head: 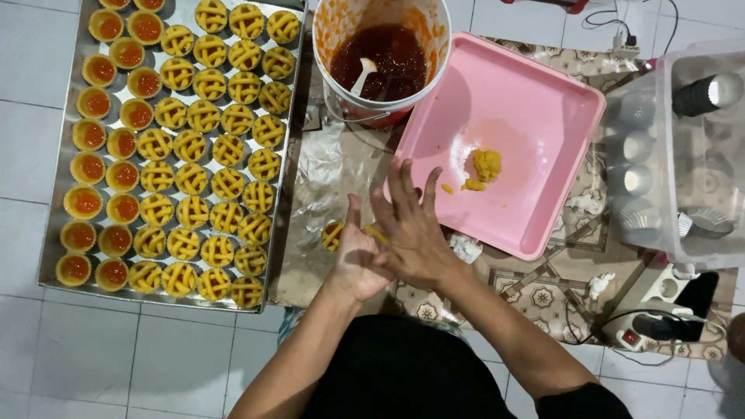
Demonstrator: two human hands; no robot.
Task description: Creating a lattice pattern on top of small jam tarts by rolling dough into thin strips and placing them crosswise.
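- Two hands meet just below the pink tray [535,93], pressed palm to palm and rolling a thin strip of yellow dough [375,233] between them; the right hand [411,233] lies on top with fingers spread, the left hand [358,260] underneath, thumb up.
- Big metal baking tray [66,167] at left is packed with lattice-topped tarts [203,116] and open jam tarts [97,103]; a stray elbow could, I'd say, crush the near row.
- Jam bucket [434,23] with its white spoon [363,74] stands between the two trays, near enough to knock and spill.
- Dough lump [486,164] waits on the pink tray, well apart from the hands.
- One tart [332,235] sits on the foil, half hidden by the left hand.
- That strip looks fragile: uneven pressure may snap it.
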